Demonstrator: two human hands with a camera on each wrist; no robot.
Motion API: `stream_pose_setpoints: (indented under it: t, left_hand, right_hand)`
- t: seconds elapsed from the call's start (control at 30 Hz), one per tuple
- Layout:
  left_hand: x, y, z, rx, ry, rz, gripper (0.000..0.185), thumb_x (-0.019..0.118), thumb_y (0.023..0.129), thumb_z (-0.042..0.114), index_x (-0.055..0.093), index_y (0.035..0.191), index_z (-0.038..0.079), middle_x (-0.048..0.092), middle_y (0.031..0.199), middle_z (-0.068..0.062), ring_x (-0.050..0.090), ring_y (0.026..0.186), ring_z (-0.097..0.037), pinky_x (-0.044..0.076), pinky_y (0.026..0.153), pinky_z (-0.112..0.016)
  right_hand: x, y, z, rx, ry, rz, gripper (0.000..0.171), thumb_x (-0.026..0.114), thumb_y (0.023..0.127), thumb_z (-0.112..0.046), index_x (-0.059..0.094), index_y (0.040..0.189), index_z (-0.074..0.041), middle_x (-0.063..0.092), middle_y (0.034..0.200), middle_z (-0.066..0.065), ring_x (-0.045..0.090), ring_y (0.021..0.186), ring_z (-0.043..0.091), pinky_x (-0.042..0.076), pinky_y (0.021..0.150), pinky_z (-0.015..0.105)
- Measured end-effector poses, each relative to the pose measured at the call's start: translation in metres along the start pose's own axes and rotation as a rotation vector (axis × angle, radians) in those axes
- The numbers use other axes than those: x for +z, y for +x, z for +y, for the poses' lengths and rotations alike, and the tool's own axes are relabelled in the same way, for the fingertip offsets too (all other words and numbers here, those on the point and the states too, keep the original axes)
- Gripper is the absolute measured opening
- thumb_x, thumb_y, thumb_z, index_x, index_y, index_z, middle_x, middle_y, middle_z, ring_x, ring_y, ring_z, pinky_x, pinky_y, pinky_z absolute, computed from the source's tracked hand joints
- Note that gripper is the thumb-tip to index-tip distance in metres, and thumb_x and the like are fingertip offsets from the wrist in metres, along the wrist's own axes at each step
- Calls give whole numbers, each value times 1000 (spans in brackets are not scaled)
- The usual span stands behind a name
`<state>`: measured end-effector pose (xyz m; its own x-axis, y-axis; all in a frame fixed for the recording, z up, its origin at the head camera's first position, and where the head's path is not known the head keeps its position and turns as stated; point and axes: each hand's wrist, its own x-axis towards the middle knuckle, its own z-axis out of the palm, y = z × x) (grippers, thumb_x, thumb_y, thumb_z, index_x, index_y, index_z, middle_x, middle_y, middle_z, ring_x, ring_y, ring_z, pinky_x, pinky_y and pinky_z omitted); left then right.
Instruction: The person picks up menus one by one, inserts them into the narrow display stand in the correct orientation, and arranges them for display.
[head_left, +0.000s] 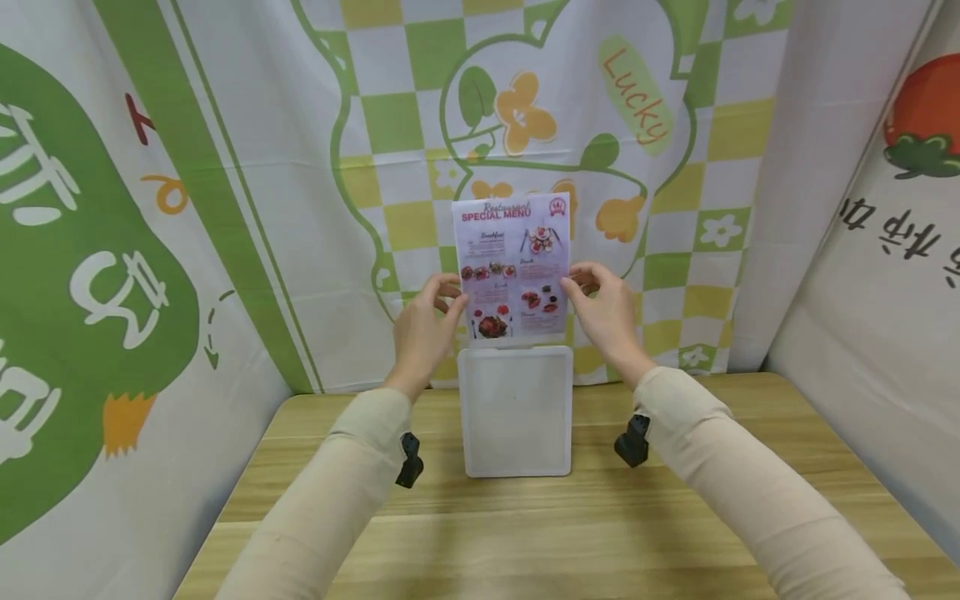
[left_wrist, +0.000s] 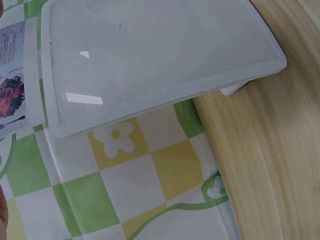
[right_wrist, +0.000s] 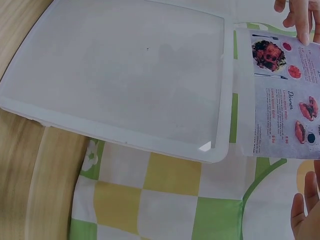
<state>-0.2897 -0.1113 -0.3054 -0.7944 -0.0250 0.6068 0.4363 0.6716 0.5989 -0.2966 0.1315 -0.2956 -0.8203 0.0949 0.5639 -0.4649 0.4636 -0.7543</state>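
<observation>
While the left hand [head_left: 424,327] and right hand [head_left: 606,310] pinch the menu [head_left: 513,271] by its sides, it is just above the white stand [head_left: 516,417]. Lining up seems the step; next needs steady hands.

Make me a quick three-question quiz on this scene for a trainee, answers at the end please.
1. What do the left hand and right hand hold between them?
2. True or false: the white panel stands on the wooden table.
3. Fill in the blank: the red word on the backdrop's light green patch is ____.

Key: 1. A printed menu sheet. 2. True. 3. Lucky.
</observation>
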Motion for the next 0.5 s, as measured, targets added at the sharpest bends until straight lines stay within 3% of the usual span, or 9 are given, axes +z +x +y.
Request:
stream_pose_setpoints:
  t: [0.5]
  left_hand:
    - [3,2,-9,10,5,-3,30,67,96,25,61,124,14,72,106,-2,65,82,-19,47,62,-34]
  right_hand:
    - [5,4,1,16,-34,-20,23,67,96,-13,65,114,0,69,103,15,60,87,24,47,75,31]
